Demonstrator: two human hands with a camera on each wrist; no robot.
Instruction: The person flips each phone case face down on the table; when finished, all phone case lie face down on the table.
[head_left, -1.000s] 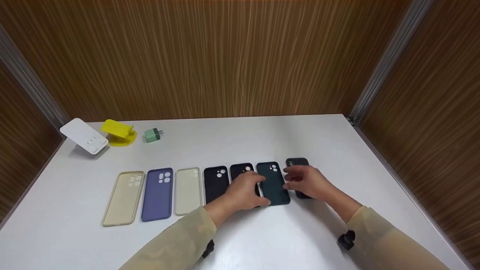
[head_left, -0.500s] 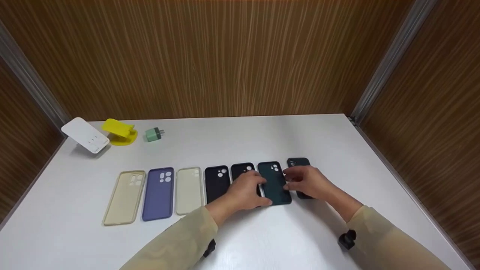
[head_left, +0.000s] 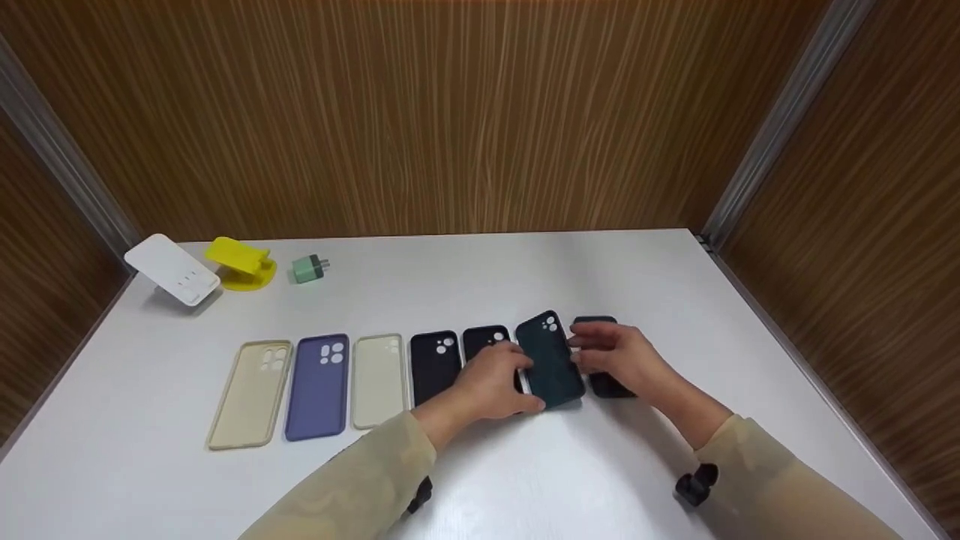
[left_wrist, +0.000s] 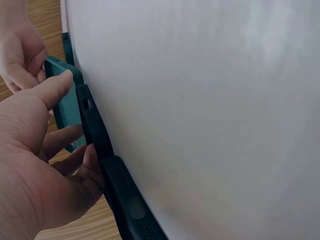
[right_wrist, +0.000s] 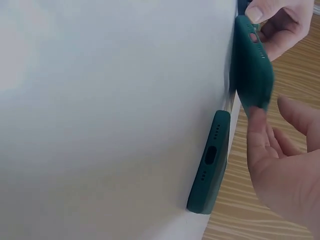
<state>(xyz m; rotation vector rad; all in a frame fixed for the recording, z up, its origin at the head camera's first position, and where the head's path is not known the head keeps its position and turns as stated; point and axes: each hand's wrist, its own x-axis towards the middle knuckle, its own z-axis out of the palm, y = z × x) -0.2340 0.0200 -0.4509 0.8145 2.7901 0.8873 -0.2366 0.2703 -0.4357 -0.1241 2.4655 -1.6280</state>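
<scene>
A dark green phone case (head_left: 549,360) lies tilted, its right side raised off the table. My left hand (head_left: 491,384) grips its lower left corner, thumb on the bottom edge, as the left wrist view of the phone case (left_wrist: 66,107) shows. At the right side, my right hand (head_left: 626,358) touches the case with its thumb (right_wrist: 257,120) near the lower edge; its index finger stands apart. Under that hand is another dark green case (head_left: 611,384), partly hidden. Beneath my left hand lies a black case (head_left: 480,339), mostly covered.
Further left in the row lie a black case (head_left: 433,371), a cream one (head_left: 377,382), a purple one (head_left: 315,394) and a beige one (head_left: 244,401). At the back left stand a white phone stand (head_left: 171,268), a yellow stand (head_left: 244,262) and a green charger plug (head_left: 307,268).
The dark green case has gone from lying flat to tilted, its right side lifted and its top corner higher. My right hand has moved slightly up and right; the left has stayed.
</scene>
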